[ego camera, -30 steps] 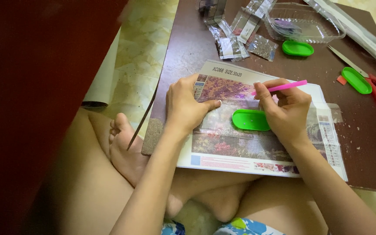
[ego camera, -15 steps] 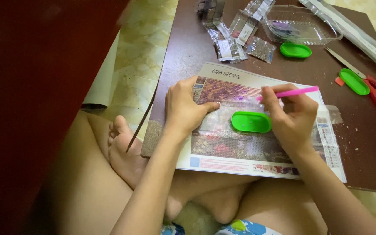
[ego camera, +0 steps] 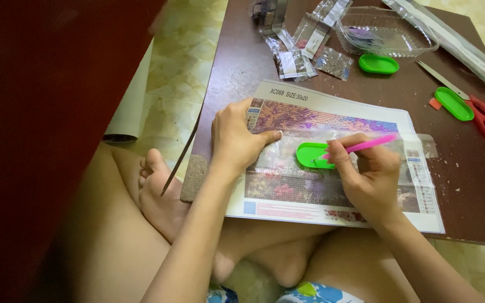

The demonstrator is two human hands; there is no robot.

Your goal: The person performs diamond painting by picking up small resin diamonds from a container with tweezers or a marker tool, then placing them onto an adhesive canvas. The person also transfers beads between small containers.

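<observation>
Brown surface (ego camera: 242, 67), canvas (ego camera: 332, 120) near edge. My left hand (ego camera: 234, 140) lies flat, fingers released, pinning it. Right hand (ego camera: 369, 179) fingers pinch the pink pen (ego camera: 366, 146), tip in green tray (ego camera: 310, 156), loading a bead; placing needs steady aim.

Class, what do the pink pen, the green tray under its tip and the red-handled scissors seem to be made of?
Pink pen in the right hand: smooth, evenly coloured, likely plastic. Green tray: glossy moulded shape, probably plastic. Scissors: grey blades look metal; shiny red handles look plastic.
</observation>
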